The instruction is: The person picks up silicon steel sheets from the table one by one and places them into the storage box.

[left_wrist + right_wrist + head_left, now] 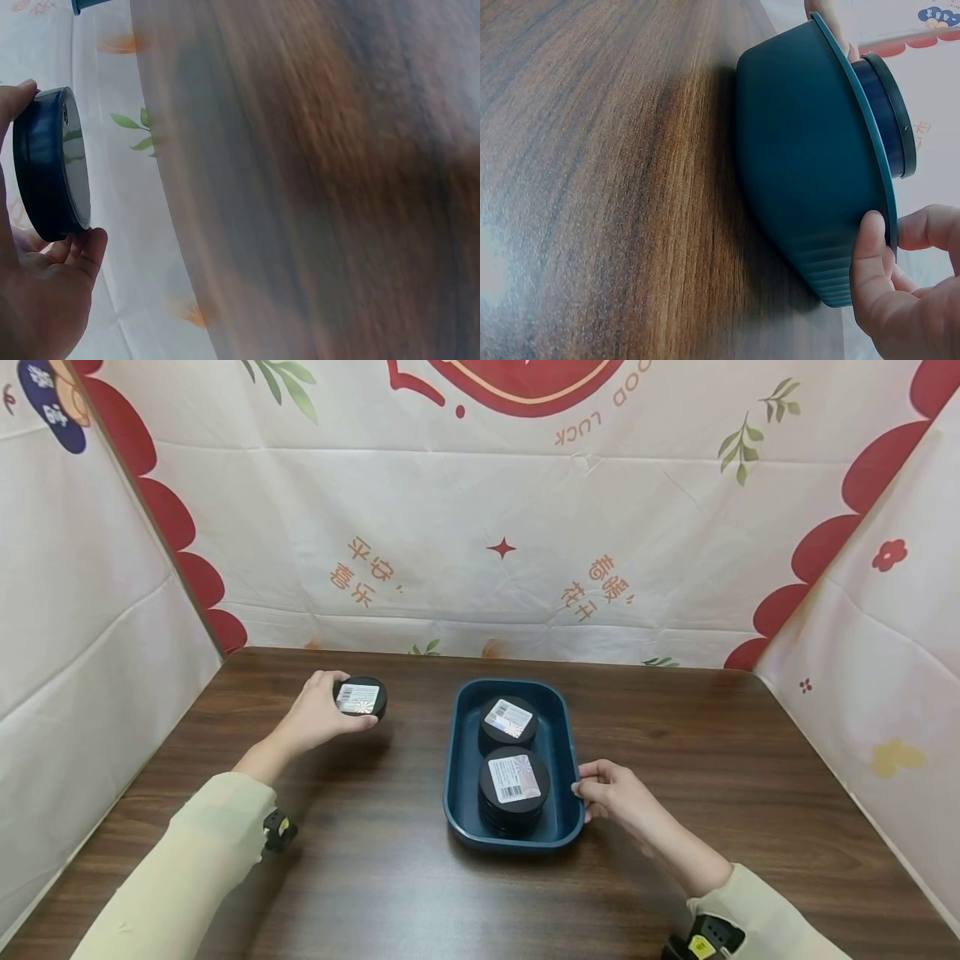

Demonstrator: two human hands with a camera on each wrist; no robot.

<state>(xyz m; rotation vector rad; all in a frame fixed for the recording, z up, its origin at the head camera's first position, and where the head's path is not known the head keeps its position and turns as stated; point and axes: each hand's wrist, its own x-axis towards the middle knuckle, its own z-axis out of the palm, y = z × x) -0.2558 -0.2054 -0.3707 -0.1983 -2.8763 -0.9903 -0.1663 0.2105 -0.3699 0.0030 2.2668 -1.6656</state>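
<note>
My left hand (324, 714) grips a round black lidded tin (361, 697) by its sides, held above the table left of the tray. A white barcode label covers part of its lid. In the left wrist view the tin (45, 165) is seen edge-on between thumb and fingers. My right hand (617, 795) pinches the right rim of a blue rectangular tray (454, 793); the right wrist view shows thumb and fingers on either side of the rim. Inside the tray stand similar labelled tins, a rear one (507, 723) and a nearer one (514, 787) that looks stacked.
The tray sits on a dark brown wooden table (360, 877). A white printed cloth (450, 585) with red scalloped edging stands along the back, and similar cloth hangs at both sides. Each sleeve carries a small black device (279, 830) at the wrist.
</note>
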